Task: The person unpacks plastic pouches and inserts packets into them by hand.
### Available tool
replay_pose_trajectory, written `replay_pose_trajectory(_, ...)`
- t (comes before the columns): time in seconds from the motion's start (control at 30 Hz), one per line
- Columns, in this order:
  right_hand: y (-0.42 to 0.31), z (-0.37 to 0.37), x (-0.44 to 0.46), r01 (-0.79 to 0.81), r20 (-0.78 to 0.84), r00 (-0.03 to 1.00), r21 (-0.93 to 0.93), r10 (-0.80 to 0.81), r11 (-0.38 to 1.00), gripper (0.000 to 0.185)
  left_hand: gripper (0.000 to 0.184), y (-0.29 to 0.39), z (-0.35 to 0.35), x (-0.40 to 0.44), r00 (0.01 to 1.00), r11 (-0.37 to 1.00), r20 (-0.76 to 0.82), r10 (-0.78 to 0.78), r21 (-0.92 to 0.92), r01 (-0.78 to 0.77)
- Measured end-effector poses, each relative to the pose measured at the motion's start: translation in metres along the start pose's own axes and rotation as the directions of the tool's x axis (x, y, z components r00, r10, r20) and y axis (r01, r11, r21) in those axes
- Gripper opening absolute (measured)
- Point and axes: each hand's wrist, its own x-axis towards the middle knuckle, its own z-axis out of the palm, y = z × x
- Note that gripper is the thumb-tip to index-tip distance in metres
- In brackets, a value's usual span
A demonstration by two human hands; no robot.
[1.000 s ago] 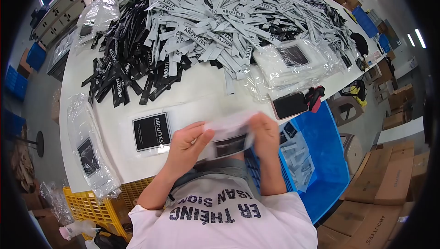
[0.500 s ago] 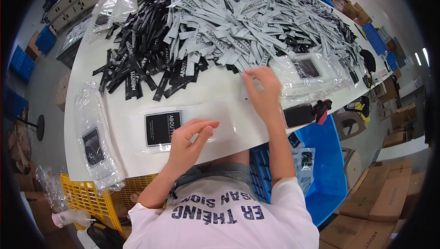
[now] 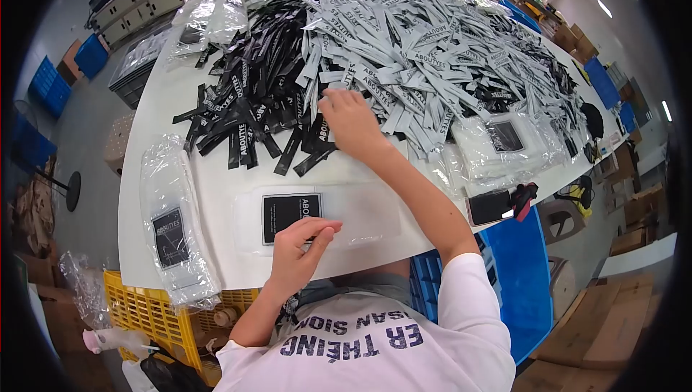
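A translucent plastic bag with a black ABOUTYES label (image 3: 280, 217) lies flat on the table in front of me. Over its lower edge is my left hand (image 3: 297, 253), thumb and forefinger pinched together; whatever is between them, if anything, is hidden. My right hand (image 3: 353, 126) reaches across to the heap, at the border between black stick sachets (image 3: 241, 103) and silver-white stick sachets (image 3: 425, 60). Its fingers are stretched out and slightly bent over the sachets, the thumb out of sight. No sachet shows clearly in its grasp.
A filled clear package (image 3: 173, 230) lies at left, and stacked clear bags (image 3: 504, 143) lie at right. A phone (image 3: 490, 208) rests at the white table's (image 3: 231, 269) right edge. Below are a yellow crate (image 3: 151, 313) and a blue bin (image 3: 522, 276). Cardboard boxes (image 3: 605, 305) stand at right.
My right hand has swung leftward from beside the right-hand bags to the sachet heap. My left hand stays over the labelled bag, its thumb and forefinger closer together. The camera view has shifted.
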Motion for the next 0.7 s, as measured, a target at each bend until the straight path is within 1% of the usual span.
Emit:
replay_pose_trajectory(0.07, 0.014, -0.013, -0.008, 0.008, 0.008, 1.0, -0.041, -0.008, 0.999, 0.019, 0.017, -0.003, -0.002, 0.0, 1.0, 1.0, -0.021, 0.004, 0.002, -0.004)
replay_pose_trajectory(0.1, 0.019, -0.017, -0.016, -0.009, 0.092, 0.996, -0.042, 0.013, 0.999, 0.02, 0.017, -0.004, -0.004, -0.002, 0.999, 1.0, -0.034, -0.002, 0.0, 0.002)
replay_pose_trajectory(0.2, 0.027, -0.035, -0.04, 0.024, 0.317, 0.948, 0.042, -0.037, 0.999, 0.026, 0.016, -0.01, -0.006, -0.002, 0.998, 1.0, -0.062, 0.011, -0.001, -0.011)
replay_pose_trajectory(0.3, 0.017, -0.042, -0.065, 0.095, 0.509, 0.848, 0.131, -0.149, 0.987, 0.021, 0.016, -0.011, -0.004, -0.001, 0.998, 1.0, -0.06, 0.015, 0.008, -0.014)
replay_pose_trajectory(0.4, 0.017, -0.036, -0.074, 0.147, 0.501, 0.856, 0.005, -0.13, 0.989, 0.014, 0.015, -0.007, 0.0, 0.001, 0.998, 1.0, -0.054, 0.014, 0.012, -0.013)
replay_pose_trajectory(0.5, 0.017, -0.015, -0.07, 0.023, 0.409, 0.912, 0.036, -0.036, 0.999, 0.019, 0.014, -0.004, 0.003, 0.0, 0.998, 0.999, -0.046, 0.039, 0.038, -0.038)
replay_pose_trajectory(0.57, 0.004, -0.003, -0.061, -0.18, 0.452, 0.889, 0.194, 0.075, 0.964, 0.024, 0.014, -0.003, 0.004, 0.002, 0.997, 0.997, -0.045, 0.056, 0.058, -0.053)
replay_pose_trajectory(0.6, -0.007, 0.0, -0.054, -0.283, 0.483, 0.866, 0.269, 0.126, 0.92, 0.027, 0.013, -0.002, 0.005, 0.002, 0.998, 0.997, -0.045, 0.052, 0.063, -0.049)
replay_pose_trajectory(0.63, -0.014, 0.0, -0.046, -0.375, 0.524, 0.837, 0.344, 0.155, 0.861, 0.037, 0.013, -0.002, 0.006, 0.002, 0.998, 0.997, -0.042, 0.046, 0.069, -0.043)
replay_pose_trajectory(0.7, -0.031, -0.011, -0.028, -0.291, 0.465, 0.881, 0.389, 0.087, 0.874, 0.034, 0.013, -0.001, 0.008, 0.002, 0.994, 0.992, -0.065, 0.084, 0.101, -0.077)
